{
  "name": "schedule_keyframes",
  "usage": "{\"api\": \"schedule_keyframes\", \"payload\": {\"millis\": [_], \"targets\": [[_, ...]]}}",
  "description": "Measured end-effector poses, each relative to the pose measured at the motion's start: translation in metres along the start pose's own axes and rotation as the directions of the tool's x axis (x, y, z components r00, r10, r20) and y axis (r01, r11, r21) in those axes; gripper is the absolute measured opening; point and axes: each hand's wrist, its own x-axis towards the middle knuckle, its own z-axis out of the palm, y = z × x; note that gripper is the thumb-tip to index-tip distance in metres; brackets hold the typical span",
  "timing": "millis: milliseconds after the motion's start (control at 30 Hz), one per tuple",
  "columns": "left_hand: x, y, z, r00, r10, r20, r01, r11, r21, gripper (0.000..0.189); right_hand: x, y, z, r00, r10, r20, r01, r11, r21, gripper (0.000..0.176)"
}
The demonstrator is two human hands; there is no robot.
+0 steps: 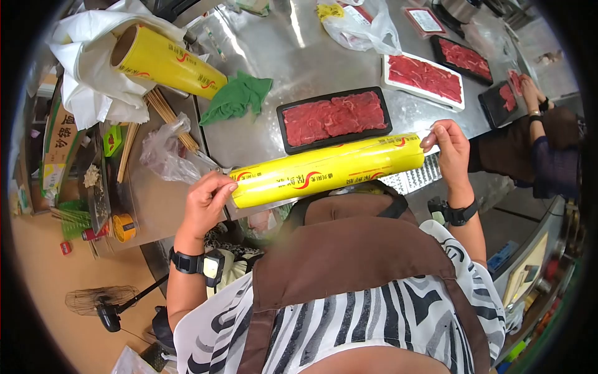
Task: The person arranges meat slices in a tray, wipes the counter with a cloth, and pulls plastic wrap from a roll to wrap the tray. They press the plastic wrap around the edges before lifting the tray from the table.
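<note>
A yellow roll of cling film (330,171) with red and black print lies across in front of me, along the near edge of the metal table. My left hand (207,201) is closed at its left end, thumb and fingers pinched together. At the other end, my right hand (450,148) is also closed, pinching at the roll's edge. Whether a thin clear film is between the fingers I cannot make out. Right behind the roll sits a black tray (385,103) of sliced red meat (333,117).
A second yellow cling film roll (168,61) and a green cloth (237,100) are at the upper left, near wooden skewers (168,118). More meat trays, one white (458,103), stand to the right. At the far right, another person's hand (531,93) touches meat over a black tray (495,106).
</note>
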Motion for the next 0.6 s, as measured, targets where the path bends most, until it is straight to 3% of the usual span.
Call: {"api": "schedule_keyframes", "payload": {"millis": [167,267,400,467,600], "targets": [[0.0,0.024,-0.01,0.969,0.219,-0.117,-0.186,0.951,0.246,0.004,-0.006,-0.03,0.003,0.997,-0.071,-0.004,0.071,0.997,0.03,0.019],[0.0,0.01,-0.015,0.955,0.292,-0.042,-0.268,0.917,0.297,0.005,-0.001,-0.04,0.001,0.998,-0.053,0.038,0.052,0.998,0.027,0.018],[-0.007,0.038,-0.02,0.931,0.288,-0.225,-0.225,0.937,0.266,0.006,-0.008,-0.065,0.0,0.988,-0.138,0.075,0.137,0.99,0.03,0.018],[-0.01,0.045,-0.028,0.918,0.325,-0.226,-0.259,0.925,0.277,0.007,-0.007,-0.079,-0.001,0.982,-0.186,0.034,0.183,0.979,0.091,0.018],[-0.019,0.06,-0.029,0.909,0.357,-0.215,-0.286,0.909,0.304,0.008,-0.012,-0.095,-0.004,0.96,-0.241,0.141,0.207,0.953,0.222,0.015]]}}
